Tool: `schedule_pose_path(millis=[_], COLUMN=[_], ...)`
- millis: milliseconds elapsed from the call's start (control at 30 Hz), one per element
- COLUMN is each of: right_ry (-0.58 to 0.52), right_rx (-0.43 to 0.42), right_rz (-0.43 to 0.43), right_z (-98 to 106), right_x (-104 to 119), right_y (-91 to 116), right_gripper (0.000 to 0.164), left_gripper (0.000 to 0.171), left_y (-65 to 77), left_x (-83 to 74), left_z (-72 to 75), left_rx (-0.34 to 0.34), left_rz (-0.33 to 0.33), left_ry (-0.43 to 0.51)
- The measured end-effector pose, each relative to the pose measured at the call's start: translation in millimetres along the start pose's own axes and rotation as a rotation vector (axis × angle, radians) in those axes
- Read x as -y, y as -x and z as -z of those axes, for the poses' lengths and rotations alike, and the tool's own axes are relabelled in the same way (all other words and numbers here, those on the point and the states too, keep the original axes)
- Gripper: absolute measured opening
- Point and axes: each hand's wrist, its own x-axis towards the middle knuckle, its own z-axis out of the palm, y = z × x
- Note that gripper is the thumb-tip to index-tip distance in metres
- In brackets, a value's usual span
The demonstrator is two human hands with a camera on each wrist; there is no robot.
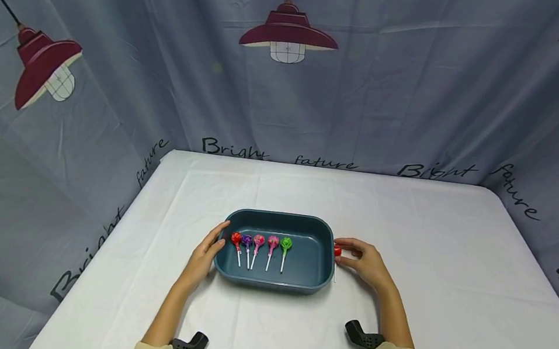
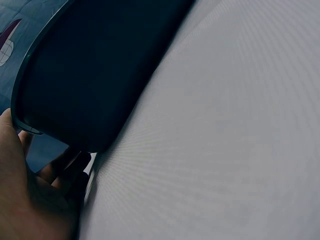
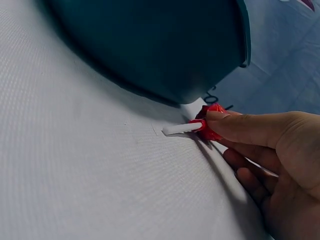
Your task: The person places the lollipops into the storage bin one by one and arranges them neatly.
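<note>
A dark teal rectangular tray sits on the white table. Inside it, several wrapped lollipops lie side by side, heads toward the back: a red one, a purple one, two pink ones and a green one. My left hand holds the tray's left end, thumb at the rim and other fingers against the outer wall. Just outside the right end, my right hand pinches a red-wrapped lollipop by its head between thumb and fingers. Its white stick points toward the front, close over the tablecloth.
A white cloth covers the table. Behind and beside it hangs a grey-blue curtain printed with lamps and lettering. A black wrist camera is on the left forearm, another on the right.
</note>
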Motion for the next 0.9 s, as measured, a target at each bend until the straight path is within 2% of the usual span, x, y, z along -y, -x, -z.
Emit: schedule_pose_path(millis=[100, 233, 400, 500, 767, 900], right_ry=[0.001, 0.025, 0.057, 0.023, -0.154, -0.187], right_rx=[-0.007, 0.002, -0.026, -0.053, -0.084, -0.113], right_rz=[-0.013, -0.079, -0.115, -0.128, -0.111, -0.081], right_z=[-1, -1, 1, 3, 10, 14], right_x=[1, 5, 8, 9, 15, 24], right_y=[0, 0, -1, -2, -1, -1], right_gripper=[0.039, 0.037, 0.033, 0.031, 0.035, 0.036], left_gripper=[0.043, 0.043, 0.043, 0.044, 0.044, 0.044], left_y=[0.0, -0.2, -0.9, -0.9, -0.4, -1.3], left_x=[0.2, 0.6, 1.0, 0.4, -1.7, -0.7], left_z=[-0.7, -1.2, -1.4, -1.6, -1.6, -0.6], left_rx=[0.001, 0.0, -0.002, -0.003, -0.015, -0.014], left_rz=[0.003, 0.003, 0.008, 0.009, 0.034, 0.025], left_ry=[0.0, 0.0, -0.003, -0.005, -0.025, -0.031])
